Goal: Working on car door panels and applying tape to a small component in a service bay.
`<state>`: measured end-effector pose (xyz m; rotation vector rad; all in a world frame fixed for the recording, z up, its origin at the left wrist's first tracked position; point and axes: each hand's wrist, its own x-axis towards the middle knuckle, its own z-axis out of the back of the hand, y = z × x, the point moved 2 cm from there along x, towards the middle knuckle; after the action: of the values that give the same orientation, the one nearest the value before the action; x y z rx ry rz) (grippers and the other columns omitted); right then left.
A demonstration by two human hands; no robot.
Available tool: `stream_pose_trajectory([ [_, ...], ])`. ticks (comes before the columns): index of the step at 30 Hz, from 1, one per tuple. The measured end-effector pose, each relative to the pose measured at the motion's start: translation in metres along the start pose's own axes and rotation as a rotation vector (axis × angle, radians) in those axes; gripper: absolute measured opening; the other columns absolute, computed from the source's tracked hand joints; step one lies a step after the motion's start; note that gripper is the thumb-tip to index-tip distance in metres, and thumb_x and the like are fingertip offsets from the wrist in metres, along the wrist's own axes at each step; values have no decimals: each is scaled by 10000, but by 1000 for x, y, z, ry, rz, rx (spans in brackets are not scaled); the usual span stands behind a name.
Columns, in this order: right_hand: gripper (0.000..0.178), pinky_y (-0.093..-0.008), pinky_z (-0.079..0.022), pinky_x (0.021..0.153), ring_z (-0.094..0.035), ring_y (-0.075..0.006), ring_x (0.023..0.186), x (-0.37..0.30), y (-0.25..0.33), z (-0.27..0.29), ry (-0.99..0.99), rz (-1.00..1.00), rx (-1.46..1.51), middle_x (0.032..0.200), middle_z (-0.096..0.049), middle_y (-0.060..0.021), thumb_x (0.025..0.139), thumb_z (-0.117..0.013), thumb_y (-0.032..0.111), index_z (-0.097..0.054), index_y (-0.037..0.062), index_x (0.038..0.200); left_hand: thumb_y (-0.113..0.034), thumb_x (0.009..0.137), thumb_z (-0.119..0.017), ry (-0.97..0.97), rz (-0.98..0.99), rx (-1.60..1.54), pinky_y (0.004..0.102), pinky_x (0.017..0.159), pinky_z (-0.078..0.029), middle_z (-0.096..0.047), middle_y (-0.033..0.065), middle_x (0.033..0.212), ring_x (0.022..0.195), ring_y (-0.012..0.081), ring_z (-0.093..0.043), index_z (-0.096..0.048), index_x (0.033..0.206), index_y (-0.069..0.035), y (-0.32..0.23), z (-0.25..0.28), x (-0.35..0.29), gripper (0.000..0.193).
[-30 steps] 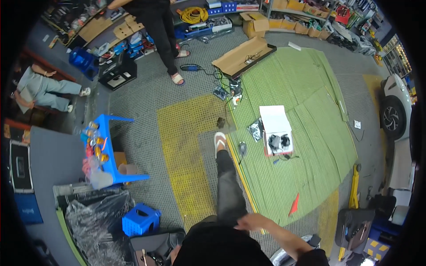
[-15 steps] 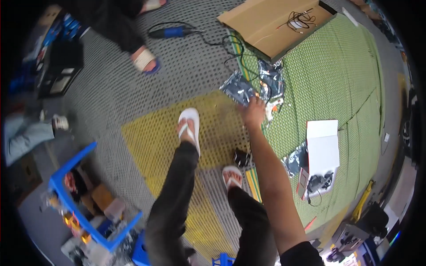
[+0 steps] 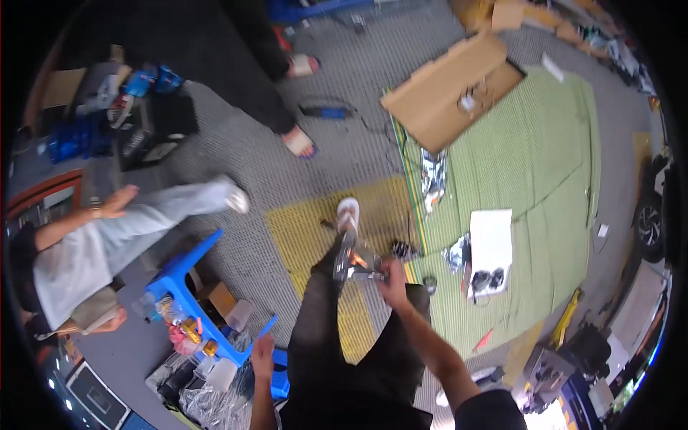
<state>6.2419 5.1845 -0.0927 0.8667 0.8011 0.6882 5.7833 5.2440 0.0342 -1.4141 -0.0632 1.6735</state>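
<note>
Grips a silvery packet (image 3: 356,264) by its right end in the closed fingers of the right hand (image 3: 393,284), in the air to the left of the green mat (image 3: 537,175). Holds the left hand (image 3: 264,356) farther left of the mat; cannot tell, through the blur, the state of its fingers. Seems at the carrying step; probably calls next for a firm grip and a steady move.

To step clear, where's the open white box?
The white box lies right of centre in the head view, on the green mat beside a silvery bag.
</note>
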Motion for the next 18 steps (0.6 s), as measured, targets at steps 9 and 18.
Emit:
stream_pose_trajectory([
  [9, 514, -388, -446, 882, -523, -338, 1057, 40, 272, 79, 113, 484, 131, 1150, -504, -157, 604, -764, -22, -431, 79, 983, -138, 874, -585, 618, -489, -526, 341, 1022, -369, -491, 80, 1319, 1212, 193, -468, -417, 1344, -35, -429, -138, 19, 509],
  [18, 985, -401, -368, 1039, -419, -366, 1253, 90, 281, 117, 830, 299, -35, 1353, -378, -230, 620, -816, 155, -241, -4, 1403, -130, 975, -435, 88, -563, -350, 358, 1104, -273, -402, 168, 1434, 1355, 268, -351, -495, 1285, 38, -419, -199, 6, 357],
])
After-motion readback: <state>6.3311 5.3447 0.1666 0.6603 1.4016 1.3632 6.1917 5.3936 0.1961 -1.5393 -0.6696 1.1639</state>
